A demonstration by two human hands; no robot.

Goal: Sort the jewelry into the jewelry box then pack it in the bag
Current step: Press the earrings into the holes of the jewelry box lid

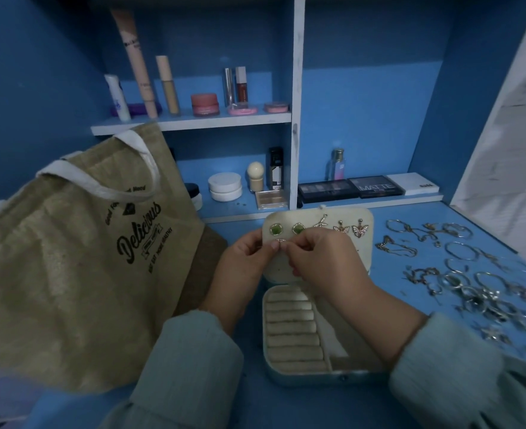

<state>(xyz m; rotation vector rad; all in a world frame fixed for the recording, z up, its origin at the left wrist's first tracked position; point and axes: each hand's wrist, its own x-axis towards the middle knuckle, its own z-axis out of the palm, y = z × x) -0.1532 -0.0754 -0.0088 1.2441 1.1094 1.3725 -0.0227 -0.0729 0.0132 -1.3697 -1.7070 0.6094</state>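
An open jewelry box (295, 339) sits on the blue table, its cream lid (362, 258) standing up with several earrings pinned along the top, two of them green studs (286, 229). My left hand (244, 258) holds the lid's left edge, thumb on its front. My right hand (314, 258) pinches a small earring (281, 241) against the lid just below the green studs. A tan burlap bag (79, 261) printed "Delicious" stands at the left. Loose jewelry (472, 280), rings, hoops and chains, lies spread on the table to the right.
Blue shelves behind hold cosmetics: tubes and jars (204, 104) on the upper shelf, powder pots (224, 185) and eyeshadow palettes (374, 186) below. A white wall panel (509, 150) rises at the right.
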